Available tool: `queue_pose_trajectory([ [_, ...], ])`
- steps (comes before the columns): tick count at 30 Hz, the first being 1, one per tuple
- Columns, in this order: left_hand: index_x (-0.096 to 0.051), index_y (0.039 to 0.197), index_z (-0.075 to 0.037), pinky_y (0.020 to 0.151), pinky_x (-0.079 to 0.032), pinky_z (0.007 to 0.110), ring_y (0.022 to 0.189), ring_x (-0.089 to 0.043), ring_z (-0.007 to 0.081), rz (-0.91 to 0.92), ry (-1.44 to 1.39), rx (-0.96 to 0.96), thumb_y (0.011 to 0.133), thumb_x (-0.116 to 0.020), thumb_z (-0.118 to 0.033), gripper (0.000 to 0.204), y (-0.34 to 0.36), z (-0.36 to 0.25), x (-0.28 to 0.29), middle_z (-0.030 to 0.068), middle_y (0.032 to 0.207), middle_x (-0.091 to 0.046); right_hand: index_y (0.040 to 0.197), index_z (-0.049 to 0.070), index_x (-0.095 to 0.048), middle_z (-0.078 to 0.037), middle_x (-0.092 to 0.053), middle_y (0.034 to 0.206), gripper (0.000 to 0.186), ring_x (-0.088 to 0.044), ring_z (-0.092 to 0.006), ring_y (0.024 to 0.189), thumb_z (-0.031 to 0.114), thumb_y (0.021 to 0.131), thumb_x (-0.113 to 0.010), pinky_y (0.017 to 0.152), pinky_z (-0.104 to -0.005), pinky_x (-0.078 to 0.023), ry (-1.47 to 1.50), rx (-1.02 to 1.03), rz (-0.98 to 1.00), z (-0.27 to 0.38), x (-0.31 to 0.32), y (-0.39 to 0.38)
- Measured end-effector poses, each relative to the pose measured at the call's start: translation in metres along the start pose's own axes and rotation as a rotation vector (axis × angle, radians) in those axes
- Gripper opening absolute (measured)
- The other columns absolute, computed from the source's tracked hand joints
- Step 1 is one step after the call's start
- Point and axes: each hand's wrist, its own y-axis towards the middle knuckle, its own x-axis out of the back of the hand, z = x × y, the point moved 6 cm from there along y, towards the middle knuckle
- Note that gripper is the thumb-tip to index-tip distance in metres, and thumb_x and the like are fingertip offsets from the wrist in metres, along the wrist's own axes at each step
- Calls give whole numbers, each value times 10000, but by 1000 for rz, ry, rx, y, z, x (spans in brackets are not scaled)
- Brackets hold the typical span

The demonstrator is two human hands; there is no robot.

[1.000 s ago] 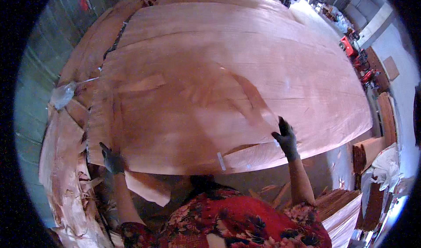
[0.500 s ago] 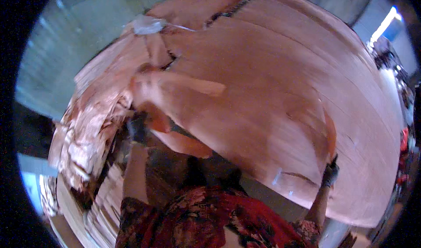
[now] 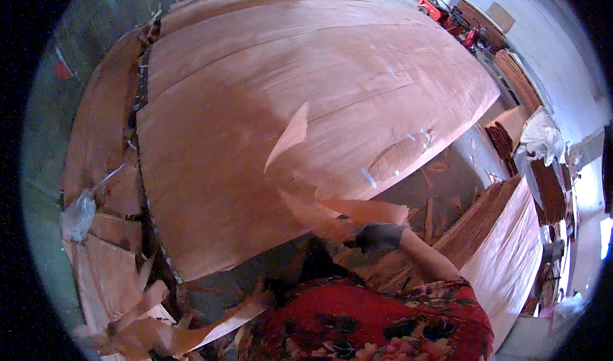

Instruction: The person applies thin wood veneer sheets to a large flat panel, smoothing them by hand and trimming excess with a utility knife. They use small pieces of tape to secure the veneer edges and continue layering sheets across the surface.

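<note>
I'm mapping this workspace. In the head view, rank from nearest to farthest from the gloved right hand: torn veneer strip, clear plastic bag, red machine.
1. Torn veneer strip, held in the right hand.
2. Clear plastic bag, far left, beside the stack.
3. Red machine, top right, beyond the big sheet.

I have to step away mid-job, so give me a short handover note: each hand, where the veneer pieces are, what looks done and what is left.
Right hand: dark glove, shut on a torn veneer strip, held up off the near edge of the big veneer sheet.
Left hand: not in view.
Loose curled flap stands up mid-sheet.
Scrap pile lies at lower left; a veneer stack sits on the right.
Done: one strip is torn free and in the grip.
Left, as I judge it: the strip is not yet set down, and the raised flap remains.
</note>
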Motion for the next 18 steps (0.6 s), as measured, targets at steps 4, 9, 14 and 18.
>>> queue_pose_trajectory([
  [4,-600,1140,57,925,-458,386,1010,-585,275,-95,-141,101,897,-567,-125,305,30,69,33,160,1108,-626,1009,61,-640,-52,-660,873,199,-599,-186,800,207,885,-584,706,-344,-473,119,53,9,38,10,-8],
  [9,-586,1157,75,951,-449,392,1039,-574,277,-326,-750,355,898,-573,-118,323,21,224,125,162,1124,-616,1042,57,-643,-41,-682,880,212,-606,-160,764,189,888,-582,693,-326,-483,82,396,-48,92,43,55],
  [14,-580,1166,83,965,-447,405,1050,-569,283,-416,-1439,509,899,-576,-109,329,-20,303,145,162,1137,-608,843,75,-653,-90,-673,935,114,-648,-273,874,29,743,-624,739,-358,-516,189,173,-288,98,47,144],
  [18,-590,1160,70,932,-466,418,1008,-579,290,-331,-1515,702,901,-572,-102,312,-32,336,114,156,1138,-609,832,77,-657,-90,-675,912,137,-650,-264,848,9,721,-614,685,-351,-523,89,260,-367,112,49,172],
])
